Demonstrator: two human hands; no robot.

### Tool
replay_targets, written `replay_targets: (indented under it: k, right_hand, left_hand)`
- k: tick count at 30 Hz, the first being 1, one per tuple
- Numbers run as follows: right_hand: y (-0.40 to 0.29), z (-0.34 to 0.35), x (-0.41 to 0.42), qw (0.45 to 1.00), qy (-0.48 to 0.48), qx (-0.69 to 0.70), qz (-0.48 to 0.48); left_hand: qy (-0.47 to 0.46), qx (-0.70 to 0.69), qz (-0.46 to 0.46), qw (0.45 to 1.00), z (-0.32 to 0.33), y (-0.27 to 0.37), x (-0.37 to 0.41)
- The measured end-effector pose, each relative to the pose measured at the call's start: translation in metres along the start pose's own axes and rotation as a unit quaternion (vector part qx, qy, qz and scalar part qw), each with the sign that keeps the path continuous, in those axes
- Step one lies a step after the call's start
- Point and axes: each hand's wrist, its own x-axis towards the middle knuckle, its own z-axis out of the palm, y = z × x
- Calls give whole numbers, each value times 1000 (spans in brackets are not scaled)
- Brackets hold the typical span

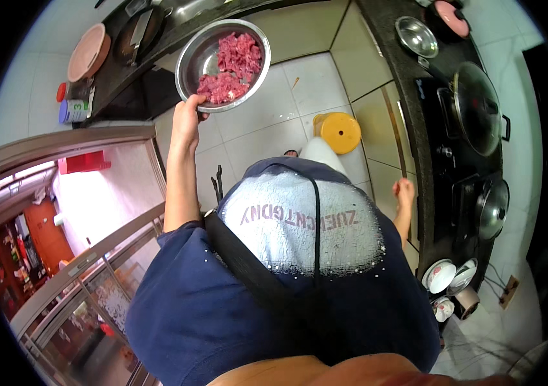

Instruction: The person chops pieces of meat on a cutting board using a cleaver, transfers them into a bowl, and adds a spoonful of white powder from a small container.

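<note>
My left hand (188, 118) grips the near rim of a stainless steel bowl (194, 65) and holds it out over the floor, tilted a little. Inside the bowl sit two heaps of raw red meat pieces (239, 54), with bare steel showing to their left. At my right side, my right hand (403, 191) hangs beside the cabinet front under the stove counter. Its fingers are curled in, and nothing shows in them.
A yellow plastic stool (337, 131) stands by the right cabinets. Lidded pans (477, 108) rest on the gas stove, with bowls (440, 276) farther down that counter. The left counter holds a pink basin (89, 52) and a frying pan with a cleaver (141, 30). A sliding door (73, 284) is at left.
</note>
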Motion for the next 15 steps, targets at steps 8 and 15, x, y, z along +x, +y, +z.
replay_targets:
  k: [8,15]
  right_hand:
    - [-151,148,60,969,-219,-108,-47]
    - [-171,247,143,920,-354,-142,-89]
  left_hand:
    - [117,-121,-41,985,-27,-4,30]
    - [181,-136,-37,973,3,24,69]
